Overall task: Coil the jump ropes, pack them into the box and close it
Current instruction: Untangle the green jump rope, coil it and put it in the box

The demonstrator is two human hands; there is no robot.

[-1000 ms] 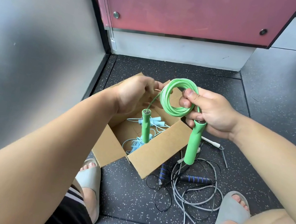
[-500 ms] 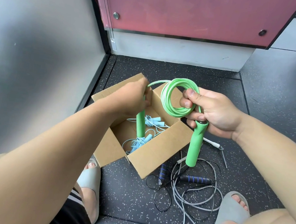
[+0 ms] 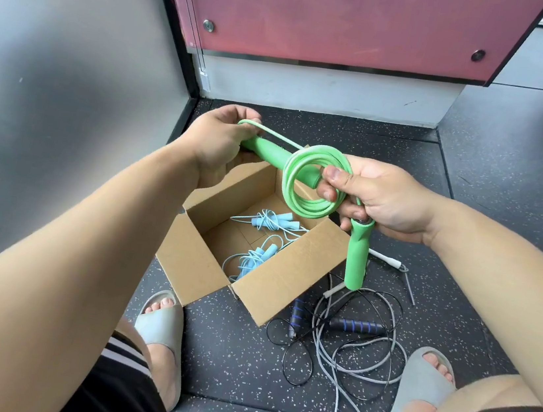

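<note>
My right hand (image 3: 381, 199) pinches the coiled green jump rope (image 3: 301, 206) above the open cardboard box (image 3: 281, 276); one green handle (image 3: 357, 255) hangs down from that hand. My left hand (image 3: 216, 143) grips the other green handle (image 3: 270, 155), held nearly level with its tip poking through the coil. A short stretch of green cord runs from the left hand to the coil. Light blue jump ropes (image 3: 259, 238) lie inside the box.
On the speckled dark floor to the right of the box lie a black rope with blue-striped handles (image 3: 356, 327) and a grey rope (image 3: 346, 364) with a white handle (image 3: 385, 258), tangled. My sandalled feet (image 3: 160, 329) flank them. A grey wall stands left, a red panel behind.
My left hand has lifted the second green handle from hanging upright over the box to nearly level, pushing its tip through the coil. The right hand has held its place.
</note>
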